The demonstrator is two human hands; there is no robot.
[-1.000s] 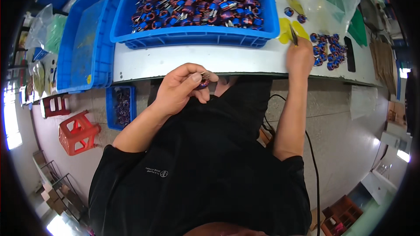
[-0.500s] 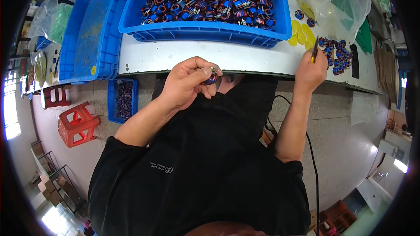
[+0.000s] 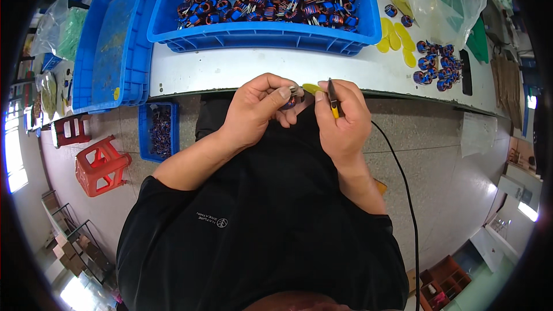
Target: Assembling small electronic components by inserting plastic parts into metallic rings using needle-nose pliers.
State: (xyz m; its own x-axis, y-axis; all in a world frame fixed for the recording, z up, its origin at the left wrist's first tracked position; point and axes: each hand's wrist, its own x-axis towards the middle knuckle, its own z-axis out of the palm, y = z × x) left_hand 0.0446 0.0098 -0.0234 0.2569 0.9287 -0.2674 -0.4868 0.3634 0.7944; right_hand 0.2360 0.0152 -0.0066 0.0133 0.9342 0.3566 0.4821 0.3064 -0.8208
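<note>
Pinched in the fingers of my left hand [image 3: 256,106] is a toroidal coil [image 3: 291,102], its metal leads pointing up; my fingers partly cover it. My right hand [image 3: 345,121] is closed, with a flat yellow oval piece [image 3: 311,88] between thumb and fingertip, its tip close to the coil. The same hand also grips a slim, pointed dark tool with a yellow handle [image 3: 334,109]; its exact kind is unclear. Both hands meet just off the table's near edge. I cannot tell whether the yellow piece touches the coil.
A blue crate [image 3: 259,33] heaped with similar coils stands on the white table [image 3: 207,72]. Right of it lie several yellow oval pieces [image 3: 394,39], grouped coils [image 3: 438,66] and a plastic bag [image 3: 438,6]. A blue tray [image 3: 112,46] stands left; a red stool [image 3: 102,167] is on the floor.
My right hand has come left from beside the coils on the table to my left hand, bringing the tool and a yellow oval piece. My left hand keeps holding the coil.
</note>
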